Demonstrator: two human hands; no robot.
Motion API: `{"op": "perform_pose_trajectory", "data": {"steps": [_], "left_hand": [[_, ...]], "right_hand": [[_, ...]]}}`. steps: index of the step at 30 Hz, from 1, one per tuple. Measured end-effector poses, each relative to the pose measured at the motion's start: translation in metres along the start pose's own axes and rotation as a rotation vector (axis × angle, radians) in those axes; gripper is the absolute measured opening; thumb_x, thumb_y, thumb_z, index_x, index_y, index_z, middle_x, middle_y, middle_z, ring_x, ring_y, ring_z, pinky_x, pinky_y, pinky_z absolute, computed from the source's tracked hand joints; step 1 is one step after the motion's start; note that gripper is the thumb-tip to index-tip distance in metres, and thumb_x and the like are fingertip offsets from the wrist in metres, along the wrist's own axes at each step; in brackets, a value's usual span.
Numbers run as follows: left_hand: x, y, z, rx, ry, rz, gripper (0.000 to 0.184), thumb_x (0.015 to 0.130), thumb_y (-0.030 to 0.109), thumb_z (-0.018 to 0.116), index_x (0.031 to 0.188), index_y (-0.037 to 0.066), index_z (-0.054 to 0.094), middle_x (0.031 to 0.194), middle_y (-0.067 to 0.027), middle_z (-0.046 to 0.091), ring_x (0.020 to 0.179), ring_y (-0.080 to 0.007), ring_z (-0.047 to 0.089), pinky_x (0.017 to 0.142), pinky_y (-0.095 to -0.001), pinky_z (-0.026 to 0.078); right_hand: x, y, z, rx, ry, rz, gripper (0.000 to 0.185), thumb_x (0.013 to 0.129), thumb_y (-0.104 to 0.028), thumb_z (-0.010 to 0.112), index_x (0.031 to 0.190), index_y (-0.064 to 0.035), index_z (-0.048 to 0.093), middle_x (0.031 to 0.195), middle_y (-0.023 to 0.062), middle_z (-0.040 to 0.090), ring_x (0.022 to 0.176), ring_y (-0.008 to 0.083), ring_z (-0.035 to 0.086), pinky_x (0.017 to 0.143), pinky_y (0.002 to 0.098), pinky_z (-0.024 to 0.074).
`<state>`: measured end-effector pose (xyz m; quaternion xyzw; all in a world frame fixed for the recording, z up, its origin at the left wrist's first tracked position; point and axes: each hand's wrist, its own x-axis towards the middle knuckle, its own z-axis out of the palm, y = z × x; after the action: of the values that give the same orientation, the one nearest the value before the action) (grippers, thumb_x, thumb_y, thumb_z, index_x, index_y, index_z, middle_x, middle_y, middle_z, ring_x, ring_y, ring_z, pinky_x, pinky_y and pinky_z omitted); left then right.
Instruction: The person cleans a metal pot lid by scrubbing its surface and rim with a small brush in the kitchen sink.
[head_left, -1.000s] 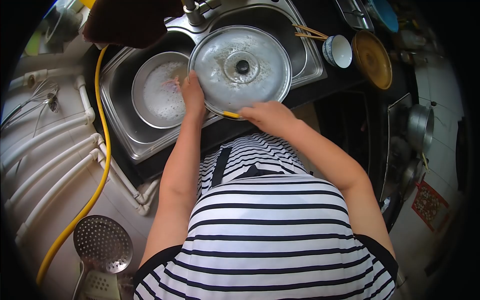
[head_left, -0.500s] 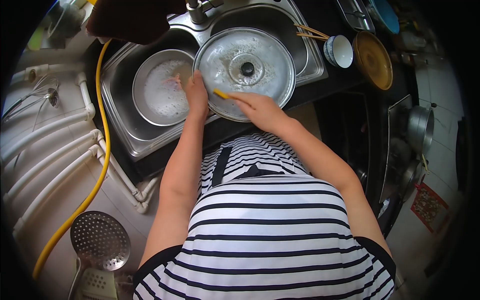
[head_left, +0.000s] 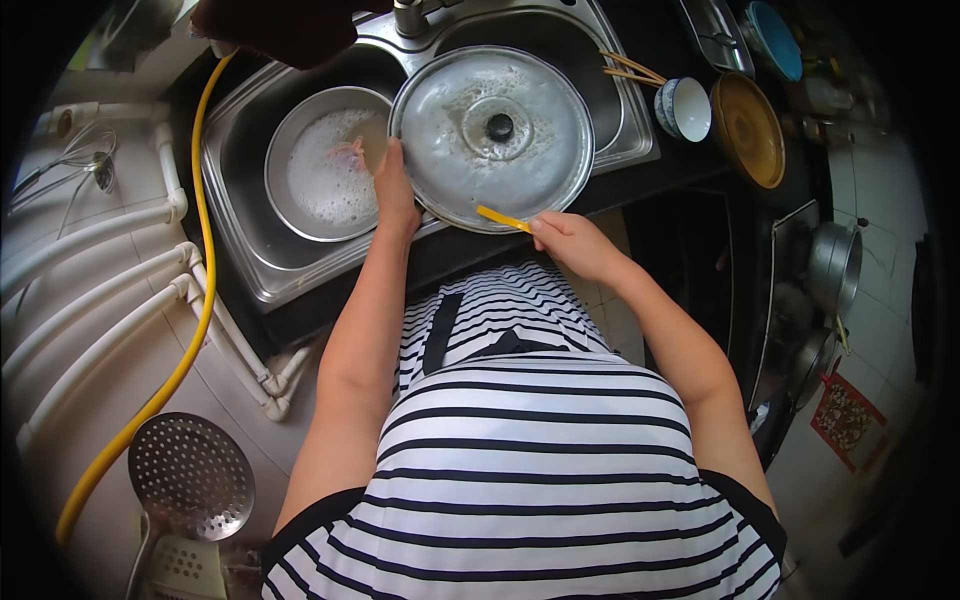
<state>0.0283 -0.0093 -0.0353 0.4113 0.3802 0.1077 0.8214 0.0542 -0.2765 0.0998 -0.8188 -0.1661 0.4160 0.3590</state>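
Left hand (head_left: 396,188): pinching the left edge of a metal lid (head_left: 450,150), thumb lying along the rim; fingers underneath hidden.
Right hand (head_left: 572,243): closed, thumb and fingers pinching one end of a thin yellow stick (head_left: 503,218).
Lid: round, top facing up, held over the divider and part of the right-hand sink bowl; black knob (head_left: 499,127) in the middle; pale suds or spots scattered around the knob, thickest on the far side.
Yellow stick: slanting across the lid's near edge, free end pointing left and away from the body; contact with the metal cannot be told.
Sink (head_left: 237,225): steel, two bowls, set in a dark counter (head_left: 640,190); tap (head_left: 409,18) at the far side, behind the lid.
Basin (head_left: 283,205): round, metal, in the left sink bowl, just beside the left hand; white foam (head_left: 320,180) inside, with something pink (head_left: 350,152) in it, too small to name.
Right of sink: chopsticks (head_left: 632,70) by a small bowl (head_left: 690,109), which is tipped on its side; next to it a brown dish (head_left: 748,130); beyond, a metal tray (head_left: 717,42) and a blue bowl (head_left: 775,42).
Left of sink: yellow hose (head_left: 205,300) curving down past white pipes (head_left: 105,305); whisk (head_left: 78,152) farther left, skimmer (head_left: 190,475) nearer the body.
Clothing: black-and-white striped top (head_left: 530,440).
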Motion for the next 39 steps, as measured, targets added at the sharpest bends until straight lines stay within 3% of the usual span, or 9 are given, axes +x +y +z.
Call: {"op": "perform_pose_trajectory", "data": {"steps": [6,8,12,17,19,24,27,35,39], "left_hand": [[-0.011,0.008,0.011,0.112,-0.02,0.096,0.05,0.104,0.04,0.045,0.117,-0.004,0.062,0.111,-0.0088,0.064,0.101,-0.0167,0.056,0.092,-0.0312,0.043],[-0.014,0.009,0.014,0.179,0.022,0.16,0.049,0.105,0.039,0.042,0.113,-0.004,0.063,0.107,-0.0081,0.065,0.097,-0.0155,0.057,0.089,-0.0307,0.044],[-0.012,0.007,0.013,0.187,0.008,0.176,0.048,0.105,0.038,0.041,0.112,-0.004,0.063,0.106,-0.008,0.064,0.096,-0.0155,0.056,0.089,-0.031,0.044],[-0.011,0.005,0.012,0.211,0.033,0.204,0.045,0.105,0.035,0.042,0.113,-0.003,0.063,0.107,-0.008,0.064,0.097,-0.0154,0.056,0.089,-0.0308,0.043],[-0.009,0.0,0.009,0.19,0.022,0.199,0.044,0.105,0.035,0.042,0.112,-0.003,0.063,0.107,-0.0078,0.064,0.096,-0.0153,0.056,0.089,-0.0309,0.043],[-0.013,0.003,0.014,0.197,0.054,0.204,0.045,0.106,0.035,0.04,0.107,-0.003,0.063,0.101,-0.0071,0.064,0.093,-0.0146,0.056,0.086,-0.0312,0.044],[-0.012,0.001,0.011,0.198,0.05,0.182,0.045,0.106,0.035,0.039,0.103,-0.003,0.063,0.099,-0.0065,0.063,0.09,-0.0148,0.055,0.083,-0.0316,0.044],[-0.009,-0.004,0.008,0.29,0.048,0.257,0.044,0.106,0.034,0.038,0.099,-0.003,0.06,0.095,-0.0066,0.06,0.087,-0.0157,0.053,0.08,-0.0321,0.042],[-0.008,-0.005,0.008,0.293,0.053,0.243,0.044,0.106,0.035,0.037,0.1,-0.003,0.06,0.096,-0.007,0.06,0.088,-0.0158,0.053,0.081,-0.0324,0.043]], "right_hand": [[0.013,0.026,0.014,0.21,-0.165,0.168,0.041,0.1,-0.035,0.049,0.077,-0.003,0.06,0.07,0.0049,0.059,0.067,0.0146,0.052,0.066,0.0312,0.0442],[0.028,0.012,0.033,0.14,-0.073,-0.023,0.042,0.099,-0.037,0.05,0.076,-0.0028,0.061,0.068,0.0066,0.06,0.065,0.018,0.054,0.065,0.0336,0.0451],[0.045,-0.01,0.047,0.08,-0.056,-0.042,0.042,0.098,-0.038,0.052,0.079,-0.0014,0.063,0.072,0.0124,0.064,0.069,0.0263,0.06,0.069,0.0373,0.0471],[0.015,0.013,0.01,0.027,-0.069,0.001,0.042,0.097,-0.038,0.053,0.08,-0.001,0.064,0.071,0.0101,0.063,0.067,0.0231,0.059,0.068,0.0366,0.047],[0.01,0.013,0.003,0.01,-0.103,0.187,0.042,0.097,-0.036,0.053,0.078,-0.0006,0.064,0.07,0.0097,0.063,0.066,0.0218,0.058,0.067,0.0363,0.0468],[0.046,-0.018,0.043,0.071,-0.031,-0.002,0.043,0.097,-0.037,0.054,0.075,-0.0003,0.064,0.069,0.0118,0.062,0.065,0.0222,0.056,0.066,0.0358,0.046],[0.056,-0.026,0.052,0.198,0.002,0.037,0.043,0.096,-0.037,0.054,0.075,-0.0003,0.064,0.07,0.0126,0.062,0.066,0.0227,0.057,0.067,0.0358,0.0465],[0.019,-0.004,0.002,0.063,-0.084,0.203,0.041,0.094,-0.034,0.056,0.076,0.0014,0.065,0.071,0.0086,0.063,0.067,0.0182,0.058,0.069,0.0335,0.0472],[0.05,-0.022,0.042,0.141,0.004,0.001,0.044,0.095,-0.038,0.055,0.076,0.0005,0.065,0.069,0.0101,0.063,0.065,0.0207,0.058,0.067,0.0342,0.0468]]}}
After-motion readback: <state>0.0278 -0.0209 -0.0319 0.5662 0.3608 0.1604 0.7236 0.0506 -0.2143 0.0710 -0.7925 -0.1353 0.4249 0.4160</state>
